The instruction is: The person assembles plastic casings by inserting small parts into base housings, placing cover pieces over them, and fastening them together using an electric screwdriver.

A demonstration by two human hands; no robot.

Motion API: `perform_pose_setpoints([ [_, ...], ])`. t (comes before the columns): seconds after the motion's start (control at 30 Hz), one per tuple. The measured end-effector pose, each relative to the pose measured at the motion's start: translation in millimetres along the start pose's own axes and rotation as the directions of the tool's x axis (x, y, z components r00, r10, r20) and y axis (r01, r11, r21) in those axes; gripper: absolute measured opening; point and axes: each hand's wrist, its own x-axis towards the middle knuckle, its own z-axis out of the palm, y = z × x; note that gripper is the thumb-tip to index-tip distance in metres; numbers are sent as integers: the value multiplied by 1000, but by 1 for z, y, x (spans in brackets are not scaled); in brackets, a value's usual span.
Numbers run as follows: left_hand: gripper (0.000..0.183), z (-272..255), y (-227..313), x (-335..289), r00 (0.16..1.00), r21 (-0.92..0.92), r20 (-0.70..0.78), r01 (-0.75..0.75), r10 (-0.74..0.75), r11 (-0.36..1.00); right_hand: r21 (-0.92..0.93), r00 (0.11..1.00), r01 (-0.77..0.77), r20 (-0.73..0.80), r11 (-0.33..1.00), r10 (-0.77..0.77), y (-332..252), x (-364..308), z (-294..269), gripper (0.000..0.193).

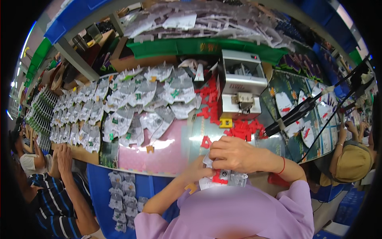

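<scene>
Close to my body, a white and clear plastic part (206, 183) with a red plastic piece (220, 176) on it is held between my hands. My left hand (197, 168) grips its left side, fingers closed and partly blurred. Over its top edge curls my right hand (234, 154), fingers bent and pressed together; its fingertips are partly hidden. A small orange clip (191, 187) shows beside my left wrist. Just beyond my right hand lies a heap of red plastic pieces (243, 130), with one loose red piece (205, 142) nearer to me.
A grey metal machine (242, 79) stands behind the red heap, a yellow block (226, 123) at its base. Rows of bagged parts (137, 93) cover the table's left. A blue bin (99, 187) holds more. Black bundled cables (296, 115) slant across the right. People sit at both sides.
</scene>
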Motion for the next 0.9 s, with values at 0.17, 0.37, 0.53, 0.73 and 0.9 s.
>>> perform_pose_setpoints([
  [0.17,41,6,-8,9,999,-153,-49,-9,2,988,50,997,-14,80,999,10,11,2,-8,11],
  [0.37,42,5,-11,9,985,-223,-129,-142,115,964,-90,982,-64,-185,994,47,49,30,-61,20],
  [0.53,43,7,-26,8,988,-234,-98,-137,116,963,-586,874,-276,-484,762,-55,108,74,-109,27],
  [0.73,43,6,-21,0,993,-167,-104,-67,50,984,-786,852,-387,-504,483,-138,177,106,-130,26],
  [0.9,43,3,-32,-2,981,-238,-148,-154,121,959,-815,870,-339,-462,470,-174,184,112,-135,14],
])
